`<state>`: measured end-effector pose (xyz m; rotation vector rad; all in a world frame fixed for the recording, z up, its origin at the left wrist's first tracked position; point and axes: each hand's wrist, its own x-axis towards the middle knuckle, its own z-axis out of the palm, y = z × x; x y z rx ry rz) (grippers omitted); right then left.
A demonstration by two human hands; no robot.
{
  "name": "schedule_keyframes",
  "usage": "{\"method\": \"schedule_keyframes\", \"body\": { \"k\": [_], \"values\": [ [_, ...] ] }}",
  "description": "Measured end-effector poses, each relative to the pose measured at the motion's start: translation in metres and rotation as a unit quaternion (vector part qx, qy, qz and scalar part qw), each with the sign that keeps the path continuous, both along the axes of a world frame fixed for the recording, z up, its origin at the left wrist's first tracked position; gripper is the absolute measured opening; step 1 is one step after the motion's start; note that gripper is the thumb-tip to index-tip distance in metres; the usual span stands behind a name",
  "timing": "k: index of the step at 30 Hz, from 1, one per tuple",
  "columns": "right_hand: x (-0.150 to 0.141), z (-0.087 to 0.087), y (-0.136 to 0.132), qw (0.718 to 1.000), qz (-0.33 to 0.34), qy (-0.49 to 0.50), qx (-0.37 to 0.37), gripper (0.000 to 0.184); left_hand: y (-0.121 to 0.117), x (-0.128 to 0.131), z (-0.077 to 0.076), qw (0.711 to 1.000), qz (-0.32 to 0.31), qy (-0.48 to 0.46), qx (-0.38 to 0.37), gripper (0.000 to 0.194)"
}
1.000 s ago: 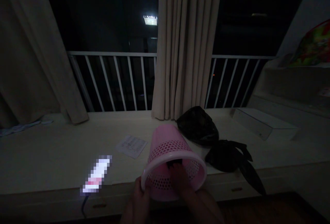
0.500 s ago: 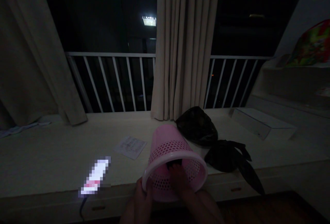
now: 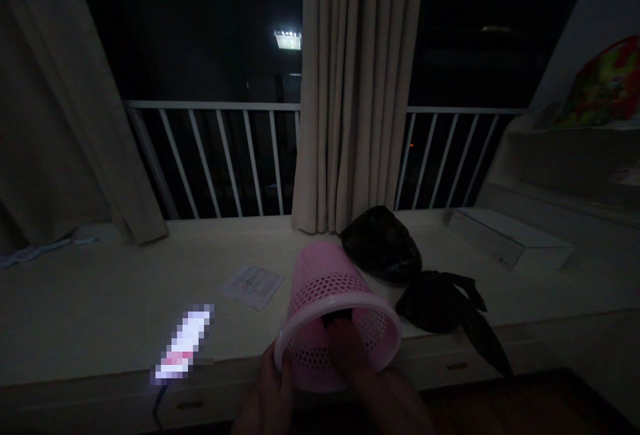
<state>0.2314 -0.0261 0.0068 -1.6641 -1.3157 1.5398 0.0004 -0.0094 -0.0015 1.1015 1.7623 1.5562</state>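
Observation:
A pink plastic wastebasket (image 3: 320, 268) with a band of holes lies tilted on its side, its mouth facing me. My left hand (image 3: 275, 378) is closed on the left side of its rim. Deep inside the mouth is my right hand (image 3: 345, 341), its fingers against a dark thing (image 3: 336, 317) near the bottom. Poor light hides what this dark thing is and much of the fingertips. Touching or close to the basket's right side are one black plastic bag (image 3: 383, 245) and a second, knotted black bag (image 3: 435, 301) with its ends hanging over the ledge.
On the pale ledge (image 3: 125, 288) lie a sheet of paper (image 3: 254, 286) and a glowing, blurred-out device (image 3: 185, 341) with a cable. A white box (image 3: 510, 238) stands at the right. Behind are a curtain (image 3: 357, 88) and a white railing (image 3: 215, 107).
Almost nothing differs. The view has shifted very slightly; both hands stay where they were at the basket.

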Motion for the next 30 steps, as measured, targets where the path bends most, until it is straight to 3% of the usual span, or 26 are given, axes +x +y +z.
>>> {"method": "schedule_keyframes", "body": {
  "k": [3, 5, 9, 13, 16, 19, 23, 30],
  "values": [
    [-0.004, 0.009, -0.005, 0.999, -0.022, 0.035, 0.017, 0.064, 0.001, 0.000, -0.005, 1.000, -0.008, -0.004, -0.002, 0.063],
    [-0.002, 0.007, -0.008, 0.998, -0.033, 0.035, 0.041, 0.062, 0.001, 0.000, -0.006, 1.000, -0.014, -0.012, -0.004, 0.063],
    [-0.002, -0.018, -0.003, 0.989, 0.001, -0.132, 0.074, 0.060, 0.000, 0.001, -0.002, 0.999, -0.008, -0.037, 0.009, 0.064],
    [-0.030, -0.036, 0.040, 0.944, 0.098, -0.274, 0.154, 0.059, -0.001, 0.001, 0.004, 0.998, -0.007, -0.050, 0.022, 0.062],
    [-0.054, -0.033, 0.081, 0.901, 0.120, -0.346, 0.232, 0.039, 0.000, 0.001, 0.004, 0.998, -0.003, -0.060, 0.016, 0.059],
    [-0.063, -0.027, 0.100, 0.862, 0.141, -0.400, 0.279, 0.032, 0.002, 0.000, 0.001, 0.997, 0.009, -0.074, 0.014, 0.058],
    [-0.059, -0.023, 0.094, 0.837, 0.158, -0.434, 0.295, 0.027, 0.003, -0.002, 0.001, 0.995, -0.007, -0.096, 0.002, 0.061],
    [-0.056, -0.023, 0.082, 0.834, 0.158, -0.453, 0.271, 0.027, 0.002, -0.002, -0.001, 0.996, 0.008, -0.090, -0.006, 0.062]
  ]
}}
